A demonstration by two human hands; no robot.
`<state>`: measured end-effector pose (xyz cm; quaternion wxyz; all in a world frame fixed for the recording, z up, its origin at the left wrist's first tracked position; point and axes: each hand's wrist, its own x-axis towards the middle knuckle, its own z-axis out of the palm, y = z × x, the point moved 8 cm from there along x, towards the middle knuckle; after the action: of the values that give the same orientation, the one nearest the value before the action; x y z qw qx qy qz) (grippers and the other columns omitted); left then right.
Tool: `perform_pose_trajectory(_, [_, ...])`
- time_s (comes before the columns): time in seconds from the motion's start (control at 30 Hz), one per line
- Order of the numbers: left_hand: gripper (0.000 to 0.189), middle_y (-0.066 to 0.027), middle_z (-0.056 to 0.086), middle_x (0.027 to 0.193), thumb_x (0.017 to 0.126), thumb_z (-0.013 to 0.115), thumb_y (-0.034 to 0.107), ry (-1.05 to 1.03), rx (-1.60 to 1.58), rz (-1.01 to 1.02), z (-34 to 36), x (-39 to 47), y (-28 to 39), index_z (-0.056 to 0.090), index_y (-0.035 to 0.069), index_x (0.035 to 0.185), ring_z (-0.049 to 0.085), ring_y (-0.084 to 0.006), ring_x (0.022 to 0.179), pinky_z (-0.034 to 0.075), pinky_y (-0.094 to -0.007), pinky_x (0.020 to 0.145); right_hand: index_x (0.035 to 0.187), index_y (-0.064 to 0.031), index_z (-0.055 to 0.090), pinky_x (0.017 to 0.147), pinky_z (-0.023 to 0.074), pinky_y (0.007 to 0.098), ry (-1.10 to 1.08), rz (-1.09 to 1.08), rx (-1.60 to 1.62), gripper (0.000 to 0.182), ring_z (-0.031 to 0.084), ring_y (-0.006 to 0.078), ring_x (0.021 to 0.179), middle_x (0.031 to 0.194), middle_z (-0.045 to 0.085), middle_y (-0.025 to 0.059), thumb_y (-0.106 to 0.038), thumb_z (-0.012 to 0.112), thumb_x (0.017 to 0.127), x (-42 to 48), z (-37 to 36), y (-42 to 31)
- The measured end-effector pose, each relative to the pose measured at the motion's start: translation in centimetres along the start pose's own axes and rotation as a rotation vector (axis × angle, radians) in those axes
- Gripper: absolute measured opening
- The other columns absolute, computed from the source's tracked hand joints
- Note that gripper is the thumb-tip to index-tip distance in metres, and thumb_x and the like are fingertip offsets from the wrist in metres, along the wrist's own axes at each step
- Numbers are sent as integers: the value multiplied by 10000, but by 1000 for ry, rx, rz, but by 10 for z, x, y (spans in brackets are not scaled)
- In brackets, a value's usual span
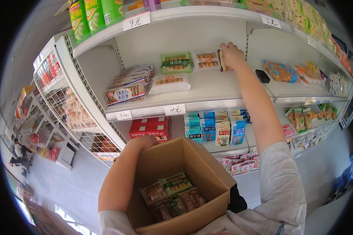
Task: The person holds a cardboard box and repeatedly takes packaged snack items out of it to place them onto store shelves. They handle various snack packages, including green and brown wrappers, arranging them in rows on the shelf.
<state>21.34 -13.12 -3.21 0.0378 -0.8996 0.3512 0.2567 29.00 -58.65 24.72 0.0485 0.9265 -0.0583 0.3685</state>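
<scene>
My right hand reaches to the back of the middle shelf, its fingers around a purple-edged pastry pack that stands upright there. Left of it are a white-wrapped pastry pack and a green pastry pack, with another white pack lying in front. My left hand grips the far rim of an open cardboard box, held against my body. Inside the box lie several pastry packs, among them a green one and a reddish one.
Striped-wrapper biscuit packs fill the shelf's left end. A black object and bread packs sit to the right. Red boxes and biscuit bags stand below. Green chip cans are above. A person sits far left.
</scene>
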Motion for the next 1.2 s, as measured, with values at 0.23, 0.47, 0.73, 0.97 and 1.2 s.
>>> perform_pose_trajectory(0.23, [399,-163,635,1446,1071,499,324,-46,98,45,6,10,-3,716,124,1339,621,-365,1314,483,-445,1120,1261,-113,716,1028,534,484,-136,-488,499,415,634,344,1210,1217,681,128,-425,690,989,-18,-29,-124])
perform_pose_trajectory(0.47, [396,-157,659,1388,1031,540,282,17,-137,-129,-8,5,-2,710,143,1361,610,-351,1329,489,-433,1127,1560,-59,506,1159,456,463,-641,-521,552,868,549,371,1418,1545,565,220,-649,683,948,-66,3,-224])
perform_pose_trajectory(0.73, [383,-174,670,1364,1025,539,251,34,132,147,7,10,-9,712,73,1317,607,-358,1327,489,-443,1128,1657,-111,373,1209,411,438,-785,-424,587,1103,483,368,1486,1644,461,205,-745,748,836,-45,20,-219])
perform_pose_trajectory(0.97, [404,-163,666,1388,1020,548,257,34,147,156,14,13,-16,707,83,1348,604,-351,1338,480,-444,1139,1649,-126,350,1199,417,508,-441,-514,404,1065,406,370,1495,1581,485,188,-479,869,789,-48,-11,-212])
perform_pose_trajectory(1.2, [425,-157,647,1424,1032,528,269,10,75,27,7,-4,-10,696,114,1390,599,-352,1351,474,-439,1150,1609,-113,370,1193,454,536,-245,-393,178,1030,417,380,1462,1520,461,160,-177,894,724,-30,-9,-141])
